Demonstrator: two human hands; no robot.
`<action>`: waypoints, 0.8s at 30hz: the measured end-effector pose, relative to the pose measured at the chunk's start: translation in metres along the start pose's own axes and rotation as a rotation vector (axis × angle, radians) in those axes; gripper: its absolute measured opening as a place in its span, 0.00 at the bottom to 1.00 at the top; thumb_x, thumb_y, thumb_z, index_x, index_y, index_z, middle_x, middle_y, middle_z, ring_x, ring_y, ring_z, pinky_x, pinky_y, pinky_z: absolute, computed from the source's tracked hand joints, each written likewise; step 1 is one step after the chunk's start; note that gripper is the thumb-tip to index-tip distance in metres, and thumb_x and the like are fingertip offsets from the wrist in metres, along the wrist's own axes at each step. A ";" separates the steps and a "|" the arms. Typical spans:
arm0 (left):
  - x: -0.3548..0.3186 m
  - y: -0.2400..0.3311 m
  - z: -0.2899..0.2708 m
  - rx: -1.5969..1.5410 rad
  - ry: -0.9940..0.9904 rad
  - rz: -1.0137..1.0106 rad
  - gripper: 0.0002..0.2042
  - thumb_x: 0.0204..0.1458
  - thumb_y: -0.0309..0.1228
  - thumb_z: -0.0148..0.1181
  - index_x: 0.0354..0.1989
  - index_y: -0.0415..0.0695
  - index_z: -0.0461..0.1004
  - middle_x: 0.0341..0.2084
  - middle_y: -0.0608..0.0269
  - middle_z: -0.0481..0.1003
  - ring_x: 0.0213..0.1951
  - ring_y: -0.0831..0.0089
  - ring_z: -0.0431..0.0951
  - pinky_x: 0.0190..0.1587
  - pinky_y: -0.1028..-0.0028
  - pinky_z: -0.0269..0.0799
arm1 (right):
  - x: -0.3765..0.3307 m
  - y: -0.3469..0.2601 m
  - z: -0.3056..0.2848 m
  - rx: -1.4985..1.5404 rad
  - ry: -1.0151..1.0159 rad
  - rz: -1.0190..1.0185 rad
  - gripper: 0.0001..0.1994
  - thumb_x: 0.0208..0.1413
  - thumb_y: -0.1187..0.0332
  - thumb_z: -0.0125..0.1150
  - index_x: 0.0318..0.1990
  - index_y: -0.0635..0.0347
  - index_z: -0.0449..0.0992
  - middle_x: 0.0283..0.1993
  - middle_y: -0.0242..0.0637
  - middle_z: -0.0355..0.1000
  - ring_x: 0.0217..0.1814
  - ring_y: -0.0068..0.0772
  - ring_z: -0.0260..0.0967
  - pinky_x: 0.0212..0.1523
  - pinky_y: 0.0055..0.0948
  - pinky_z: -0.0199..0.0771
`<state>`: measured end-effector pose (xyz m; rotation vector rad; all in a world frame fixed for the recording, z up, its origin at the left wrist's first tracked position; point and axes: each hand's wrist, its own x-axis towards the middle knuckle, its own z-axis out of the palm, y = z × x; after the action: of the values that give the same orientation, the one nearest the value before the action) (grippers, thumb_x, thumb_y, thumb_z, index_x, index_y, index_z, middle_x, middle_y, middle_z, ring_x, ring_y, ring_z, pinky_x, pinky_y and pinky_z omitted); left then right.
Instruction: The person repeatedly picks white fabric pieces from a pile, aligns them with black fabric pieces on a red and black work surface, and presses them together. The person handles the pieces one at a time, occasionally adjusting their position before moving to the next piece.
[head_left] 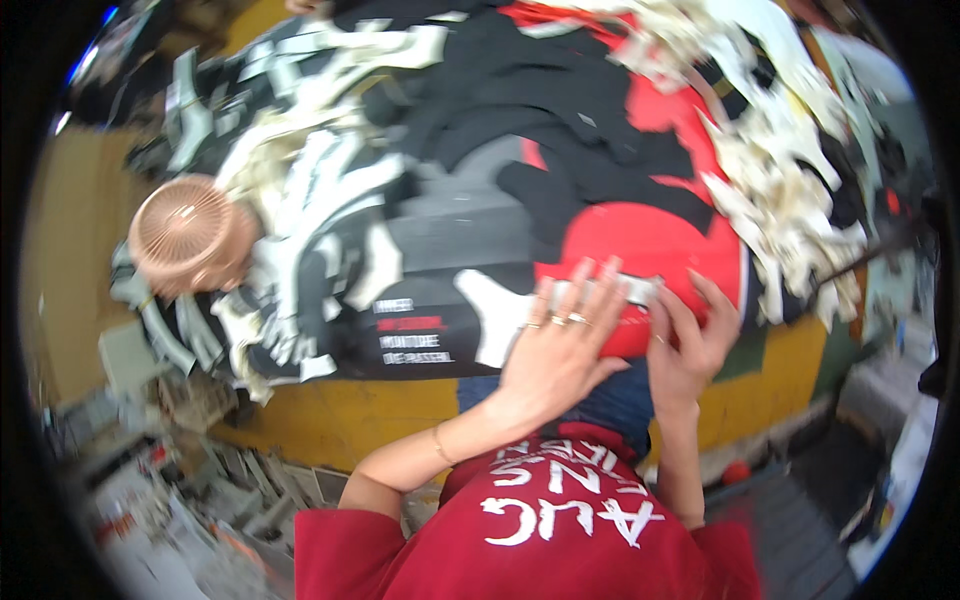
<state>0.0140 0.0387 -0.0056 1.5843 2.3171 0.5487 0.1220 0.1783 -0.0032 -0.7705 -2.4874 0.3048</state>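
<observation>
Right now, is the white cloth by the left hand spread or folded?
Looks spread: the white cloth lies flat, its ends pointing apart.

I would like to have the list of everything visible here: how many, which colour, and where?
Small flat strip: one, whitish, at fingertips of both grips
Printed flat sheet: one, black, grey and red, table front
Soft cloth pieces: count unclear, black, upper middle
Glove-like cloth pile: many pieces, cream-white, right
Glove-like cloth pieces: many, white and grey, left
Round ribbed fan: one, salmon-pink, far left
Blurred clutter: uncountable, mostly grey, lower left
Shirt: one, dark red, white lettering, bottom
Left grip (bare hand): one, flat, ringed, centre
Right grip (bare hand): one, fingers bent, right of centre
</observation>
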 end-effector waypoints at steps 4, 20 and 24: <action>-0.002 -0.002 -0.002 0.003 0.025 0.026 0.43 0.52 0.55 0.60 0.71 0.41 0.56 0.74 0.49 0.50 0.74 0.52 0.48 0.71 0.47 0.45 | -0.008 -0.001 0.000 -0.038 -0.156 -0.132 0.13 0.55 0.66 0.67 0.49 0.55 0.83 0.62 0.41 0.71 0.62 0.49 0.65 0.61 0.44 0.64; -0.040 -0.022 -0.016 -0.131 0.378 -0.128 0.17 0.47 0.31 0.71 0.45 0.44 0.75 0.56 0.55 0.72 0.56 0.54 0.73 0.57 0.58 0.65 | -0.019 -0.008 -0.005 0.168 -0.048 -0.106 0.12 0.49 0.71 0.71 0.43 0.57 0.82 0.57 0.43 0.72 0.58 0.51 0.66 0.59 0.45 0.66; -0.038 -0.029 -0.031 -0.067 0.421 -0.016 0.13 0.48 0.29 0.71 0.39 0.47 0.75 0.30 0.66 0.78 0.34 0.67 0.78 0.40 0.66 0.65 | -0.007 -0.006 -0.008 0.204 0.049 -0.077 0.11 0.49 0.71 0.71 0.42 0.58 0.82 0.55 0.42 0.73 0.56 0.49 0.68 0.56 0.44 0.67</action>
<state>-0.0101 -0.0109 0.0091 1.5349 2.5666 1.0305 0.1283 0.1699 0.0032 -0.5904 -2.3871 0.4971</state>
